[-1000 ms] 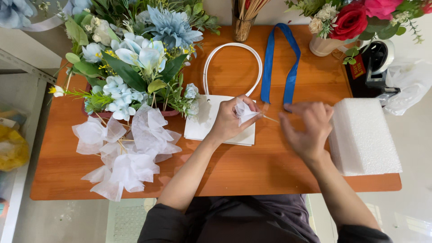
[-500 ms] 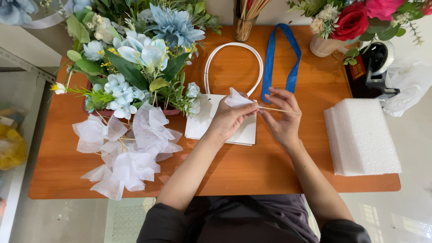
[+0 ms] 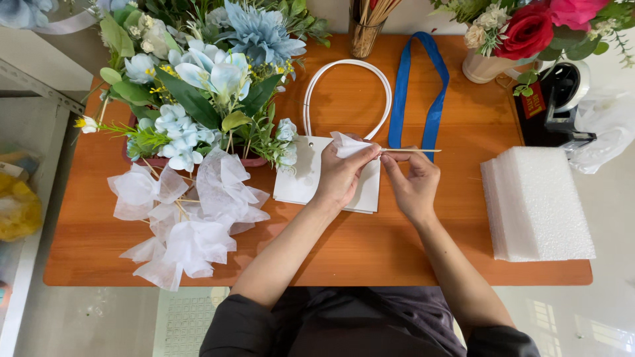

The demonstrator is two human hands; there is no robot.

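Pinching white tissue in left hand, gripping thin wooden stick with right hand; finished puffs piled beside, this one only half-gathered

The light was bright and even, and shadows were soft. The orange wooden table was sharp; corners at 7 and 5 o'clock looked washed and slightly blurred.

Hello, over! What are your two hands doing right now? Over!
Left hand pinching white tissue piece. Right hand holding thin wooden stick at the tissue. White gift bag flat underneath. Nothing blocking.
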